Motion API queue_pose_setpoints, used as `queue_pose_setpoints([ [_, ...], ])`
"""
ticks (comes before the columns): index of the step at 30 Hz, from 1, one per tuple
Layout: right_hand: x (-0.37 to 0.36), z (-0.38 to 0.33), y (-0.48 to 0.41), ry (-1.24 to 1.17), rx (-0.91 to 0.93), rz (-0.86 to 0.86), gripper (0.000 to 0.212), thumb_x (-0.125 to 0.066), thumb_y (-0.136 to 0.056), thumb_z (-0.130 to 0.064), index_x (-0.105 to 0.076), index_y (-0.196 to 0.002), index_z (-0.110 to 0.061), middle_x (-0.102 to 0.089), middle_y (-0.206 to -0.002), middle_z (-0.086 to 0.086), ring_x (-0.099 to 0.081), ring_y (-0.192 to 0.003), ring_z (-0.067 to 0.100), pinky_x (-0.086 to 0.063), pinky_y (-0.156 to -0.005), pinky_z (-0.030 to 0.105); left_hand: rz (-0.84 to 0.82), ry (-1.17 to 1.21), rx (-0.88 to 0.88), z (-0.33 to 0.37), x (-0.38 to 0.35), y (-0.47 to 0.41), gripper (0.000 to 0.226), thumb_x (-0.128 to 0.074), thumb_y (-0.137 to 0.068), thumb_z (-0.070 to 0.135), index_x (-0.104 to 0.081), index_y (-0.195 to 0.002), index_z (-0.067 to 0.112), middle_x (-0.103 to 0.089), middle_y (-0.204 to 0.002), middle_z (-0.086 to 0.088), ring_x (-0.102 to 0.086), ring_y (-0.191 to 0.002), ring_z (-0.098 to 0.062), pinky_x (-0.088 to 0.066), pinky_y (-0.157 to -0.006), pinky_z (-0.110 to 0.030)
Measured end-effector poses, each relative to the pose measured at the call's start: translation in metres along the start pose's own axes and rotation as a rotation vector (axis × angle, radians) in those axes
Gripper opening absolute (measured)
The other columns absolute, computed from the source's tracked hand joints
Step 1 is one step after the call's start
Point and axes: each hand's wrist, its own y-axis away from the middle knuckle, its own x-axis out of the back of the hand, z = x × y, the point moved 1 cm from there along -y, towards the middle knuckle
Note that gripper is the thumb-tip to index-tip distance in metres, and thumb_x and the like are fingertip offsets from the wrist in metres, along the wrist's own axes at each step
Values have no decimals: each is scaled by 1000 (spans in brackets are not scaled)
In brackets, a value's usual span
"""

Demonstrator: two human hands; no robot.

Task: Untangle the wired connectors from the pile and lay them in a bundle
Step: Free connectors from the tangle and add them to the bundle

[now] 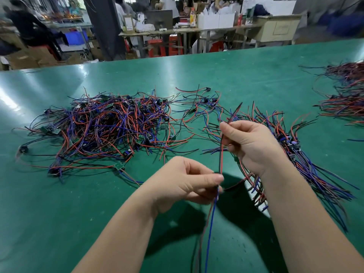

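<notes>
Wired connector (221, 154) pinched by left hand (187, 182), right hand (250, 142), between pile (102, 127) and bundle (307, 170).

Green table (256, 71) carries tangled pile (110, 129); bundle (295, 154) at right.

A single wide-angle view, worn on the person's head, faces forward and down across the green table (256, 71). The left hand (183, 184) and right hand (250, 146) sit close below it, the tangled pile (110, 125) just beyond, and workbenches (177, 31) far behind.
</notes>
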Motion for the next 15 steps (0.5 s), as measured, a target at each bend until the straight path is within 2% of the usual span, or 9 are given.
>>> queue_pose_setpoints([
  [3, 10, -5, -3, -63, 59, 105, 18, -75, -66, -15, -57, -61, -15, -58, -47, -4, -56, -42, 5, -37, -37, 13, -67, -88, 46, -3, -1, 1, 18, -77, -67, 28, -74, -68, 10, -71, -71, -6, -64, -56, -10, -53, -56, -22],
  [5, 13, -4, -4, -77, 42, 120, 22, -73, -75, -11, -55, -64, -15, -59, -50, -5, -62, -47, 9, -37, -35, 13, -57, -123, 78, -6, 0, -1, 13, -77, -74, 19, -73, -69, 9, -70, -69, -7, -63, -54, -9, -51, -53, -19],
  [10, 13, 0, -4, 73, 3, 157, 33, -71, -83, -17, -45, -64, -17, -50, -50, -8, -63, -41, 15, -28, -30, 13, 1, -261, 157, -14, 4, -4, 13, -77, -79, 15, -70, -69, 9, -70, -68, -8, -62, -53, -11, -50, -51, -20],
  [15, 19, 1, -7, 146, -5, 232, 41, -64, -89, -13, -34, -61, -18, -40, -42, -5, -59, -36, 15, -21, -32, 12, 29, -248, 163, -14, 11, -6, 14, -79, -77, 15, -69, -67, 12, -70, -67, -6, -63, -55, -11, -52, -54, -21],
])
